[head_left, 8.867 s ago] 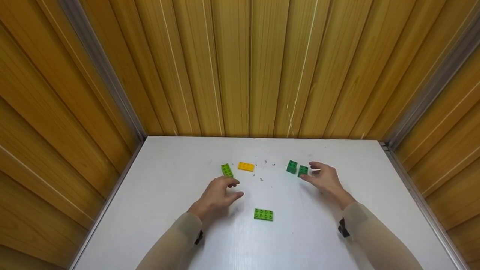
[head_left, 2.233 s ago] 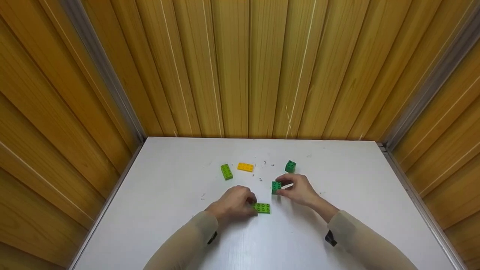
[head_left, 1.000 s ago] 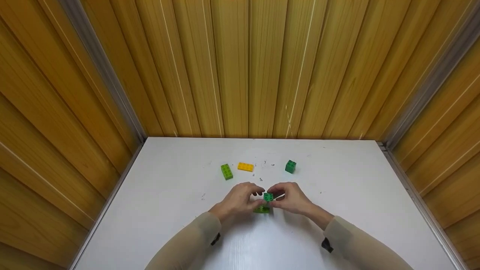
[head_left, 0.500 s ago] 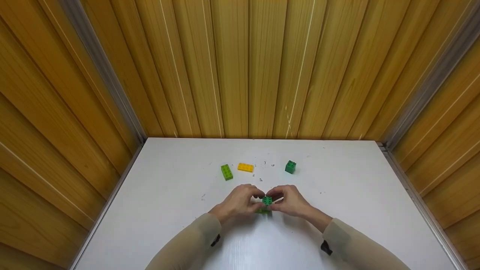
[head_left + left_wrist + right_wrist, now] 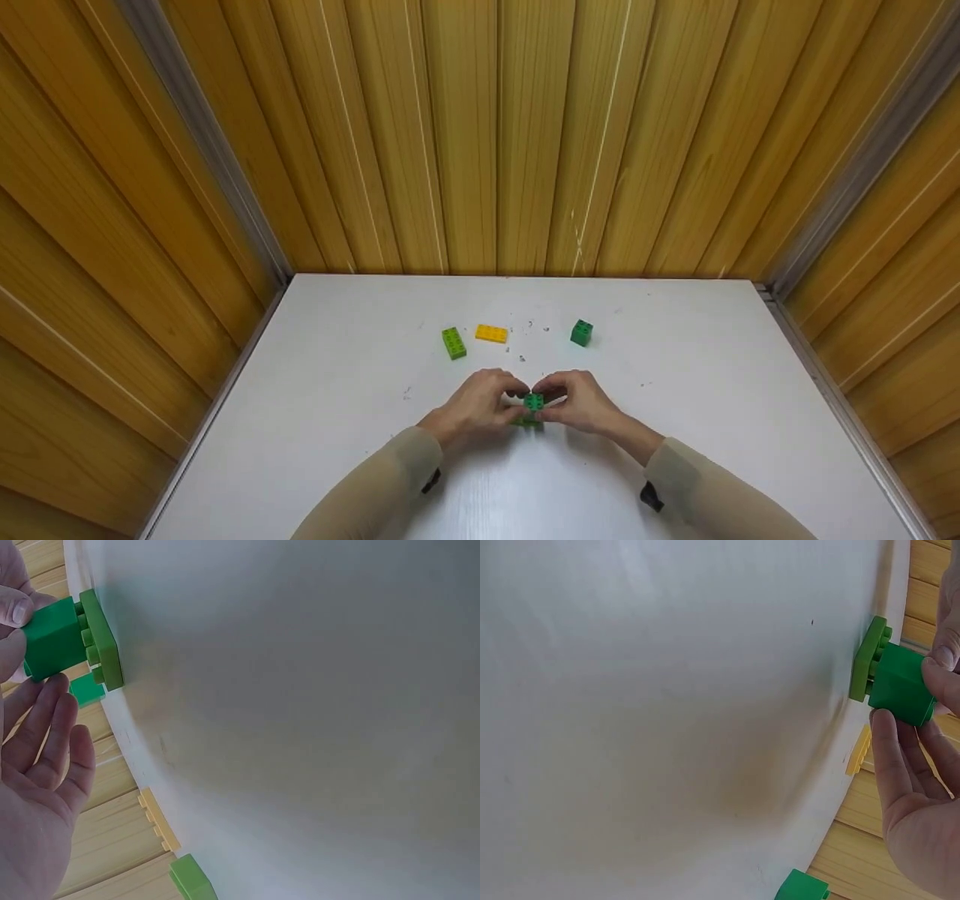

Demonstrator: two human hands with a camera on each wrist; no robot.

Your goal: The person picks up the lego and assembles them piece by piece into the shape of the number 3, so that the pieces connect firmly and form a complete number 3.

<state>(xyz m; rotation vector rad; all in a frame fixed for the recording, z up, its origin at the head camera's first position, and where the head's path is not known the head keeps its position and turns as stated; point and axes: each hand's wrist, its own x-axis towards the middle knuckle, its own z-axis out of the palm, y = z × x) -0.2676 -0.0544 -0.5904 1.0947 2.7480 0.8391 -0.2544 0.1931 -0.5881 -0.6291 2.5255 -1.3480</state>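
A dark green toy building brick (image 5: 534, 402) stands over a thin lime-green building plate (image 5: 528, 424) on the white table. In the left wrist view the brick (image 5: 56, 637) sits against the studs of the plate (image 5: 101, 641), covering only some of them; whether it is pressed fully on I cannot tell. My left hand (image 5: 478, 400) pinches the brick from the left between thumb and fingers. From the right, my right hand (image 5: 581, 401) pinches the same brick, thumb in front and fingers behind, as the right wrist view of that brick (image 5: 902, 686) also shows.
Behind the hands lie a lime-green brick (image 5: 454, 343), a flat yellow piece (image 5: 491, 334) and a second dark green brick (image 5: 581, 333). Small dark specks dot the white table (image 5: 337, 360). Wood-patterned walls (image 5: 480, 135) enclose its back and sides.
The right hand has brought one dark green brick from the back right onto the lime plate. The left hand has moved from the plate to the brick. Little differs over the last half second.
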